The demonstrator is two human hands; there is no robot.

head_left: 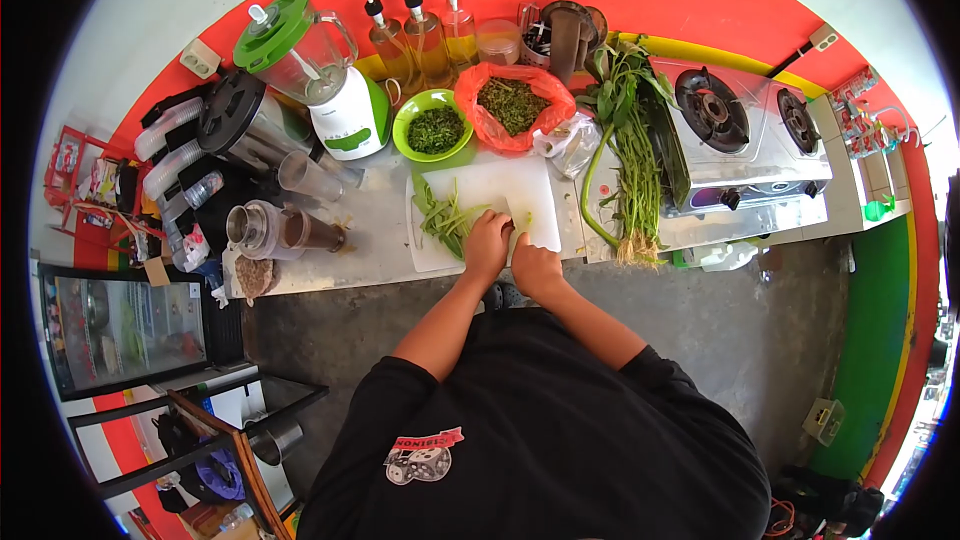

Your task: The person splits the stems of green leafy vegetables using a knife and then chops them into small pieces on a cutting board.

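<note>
- Your right hand [537, 265] was clenched at the cutting board's [482, 180] near edge; what it gripped could not be made out.
- Your left hand [488, 245] curled just beside it, its grip on anything too hidden to tell.
- The cut greens [443, 218] lay on the board's left part, near your left hand.
- Right of the board, a rooted bunch of greens [634, 155] lay beside the stove [735, 145].
- Beyond the board stood a green bowl [405, 130] and a red bag [475, 110], both holding chopped greens.

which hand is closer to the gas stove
Right. The right hand is by the near edge of the white cutting board, on the side toward the gas stove; the left hand is farther left.
</note>
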